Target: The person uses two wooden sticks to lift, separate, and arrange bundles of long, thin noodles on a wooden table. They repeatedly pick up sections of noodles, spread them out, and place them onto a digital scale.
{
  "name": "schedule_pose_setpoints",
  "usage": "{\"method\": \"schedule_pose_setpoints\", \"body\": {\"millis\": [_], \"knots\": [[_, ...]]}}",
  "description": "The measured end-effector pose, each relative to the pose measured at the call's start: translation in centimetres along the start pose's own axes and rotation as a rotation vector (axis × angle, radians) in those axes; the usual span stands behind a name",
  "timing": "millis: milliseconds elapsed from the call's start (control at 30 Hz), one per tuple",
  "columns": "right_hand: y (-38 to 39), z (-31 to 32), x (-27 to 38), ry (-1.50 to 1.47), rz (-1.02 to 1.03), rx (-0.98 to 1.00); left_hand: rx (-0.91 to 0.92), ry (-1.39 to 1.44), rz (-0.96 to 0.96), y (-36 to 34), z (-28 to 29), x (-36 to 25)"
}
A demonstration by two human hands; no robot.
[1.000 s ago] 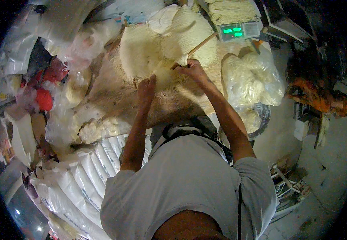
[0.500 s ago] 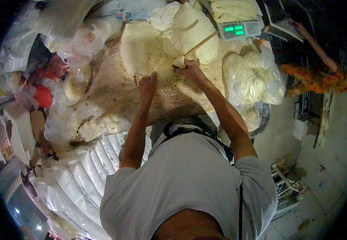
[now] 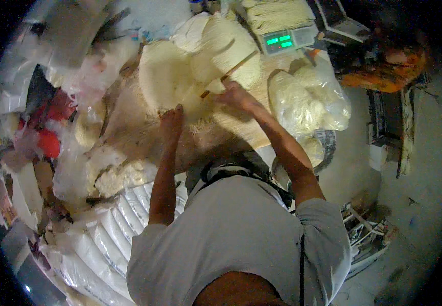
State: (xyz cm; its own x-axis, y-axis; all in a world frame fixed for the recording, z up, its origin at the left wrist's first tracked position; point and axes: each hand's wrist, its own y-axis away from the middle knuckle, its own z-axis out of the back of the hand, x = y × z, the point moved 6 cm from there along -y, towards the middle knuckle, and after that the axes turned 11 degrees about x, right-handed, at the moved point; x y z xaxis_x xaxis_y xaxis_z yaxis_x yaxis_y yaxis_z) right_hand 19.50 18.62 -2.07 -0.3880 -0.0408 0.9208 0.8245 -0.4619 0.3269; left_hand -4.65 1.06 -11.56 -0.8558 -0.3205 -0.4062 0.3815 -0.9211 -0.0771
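We are pressing our left hand (image 3: 171, 118) flat, fingers spread, into the pale noodle heap (image 3: 200, 71). Our right hand (image 3: 235, 93) is gripping a wooden stick (image 3: 229, 73), fingers closed around it.

You are looking through a single fisheye camera worn on your head, facing steeply down over your own shoulders. It is sitting close above the tabletop (image 3: 129, 132), with edges bending toward a dark rim.

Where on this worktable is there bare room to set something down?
Little: a bare strip of tabletop left of the left hand, before the plastic-bag clutter. Noodle heaps, scale and bagged noodles crowd around the right hand.
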Motion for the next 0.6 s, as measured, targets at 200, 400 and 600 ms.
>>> {"method": "schedule_pose_setpoints", "body": {"millis": [200, 400, 600], "knots": [[2.2, 8.0, 5.3, 0.069, -0.026, -0.352, 0.199, 0.384, 0.349, 1.4, 1.0, 4.3], [7.5, 24.0, 17.5, 0.147, 0.095, -0.644, 0.093, 1.083, 0.595, 4.8, 1.2, 6.8], [6.7, 38.1, 26.0, 0.026, 0.64, -0.462, -0.151, 1.529, 0.719, 7.4, 0.4, 4.6]]}}
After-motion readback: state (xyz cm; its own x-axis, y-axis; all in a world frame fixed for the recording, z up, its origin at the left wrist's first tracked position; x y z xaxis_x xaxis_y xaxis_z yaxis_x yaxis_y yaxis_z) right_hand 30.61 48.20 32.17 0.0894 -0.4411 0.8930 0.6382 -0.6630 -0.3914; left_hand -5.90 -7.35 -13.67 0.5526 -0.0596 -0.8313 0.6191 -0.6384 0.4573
